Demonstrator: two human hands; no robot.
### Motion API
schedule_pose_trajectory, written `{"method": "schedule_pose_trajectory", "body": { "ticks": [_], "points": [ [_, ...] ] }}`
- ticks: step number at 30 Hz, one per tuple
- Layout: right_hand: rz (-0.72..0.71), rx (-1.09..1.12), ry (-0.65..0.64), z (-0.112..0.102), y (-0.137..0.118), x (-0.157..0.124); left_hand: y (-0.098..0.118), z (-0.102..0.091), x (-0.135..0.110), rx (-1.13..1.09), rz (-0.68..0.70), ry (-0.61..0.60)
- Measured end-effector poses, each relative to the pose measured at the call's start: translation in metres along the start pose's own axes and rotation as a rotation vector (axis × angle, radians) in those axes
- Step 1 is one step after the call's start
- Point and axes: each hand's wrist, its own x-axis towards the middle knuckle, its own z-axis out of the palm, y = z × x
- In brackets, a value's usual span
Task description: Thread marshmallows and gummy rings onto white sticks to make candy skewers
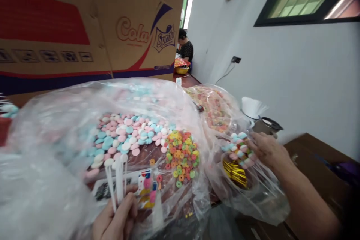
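Left hand (115, 221) low at the frame's bottom edge, fingers clenched around a bunch of white sticks (116, 180), held upright with tips fanned, ready at the pile. Right hand (267, 150) out to the side, fingers grasping a skewer of pastel candy (239, 148), seemingly pressed against a clear bag (253, 195) with gold twist ties (234, 172) inside; grip partly blurred. Ahead, on spread plastic sheeting (56, 120) over the desk (309, 150): pink, blue and white candy discs (123, 135), beside a heap of coloured rings (181, 153). Behind, a large cardboard box (84, 26) blocking the view; another bag of rings (215, 107); a person (184, 47) far back.
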Motion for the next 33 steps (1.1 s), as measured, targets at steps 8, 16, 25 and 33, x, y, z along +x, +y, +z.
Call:
{"method": "schedule_pose_trajectory", "body": {
  "ticks": [8, 16, 25, 33],
  "points": [
    [-0.26, 0.543, 0.241, -0.028, -0.125, 0.013, 0.008, 0.005, -0.003, -0.018, 0.053, 0.058],
    [-0.474, 0.854, -0.201, -0.031, -0.256, 0.014, 0.006, 0.004, -0.001, -0.138, 0.025, 0.015],
    [-0.262, 1.55, -0.691, -0.041, -0.321, -0.007, 0.0, 0.0, -0.002, -0.064, -0.007, -0.095],
    [-0.203, 1.496, -0.598, -0.033, -0.315, -0.005, 0.006, 0.007, -0.004, -0.085, 0.037, -0.01]
  ]
}}
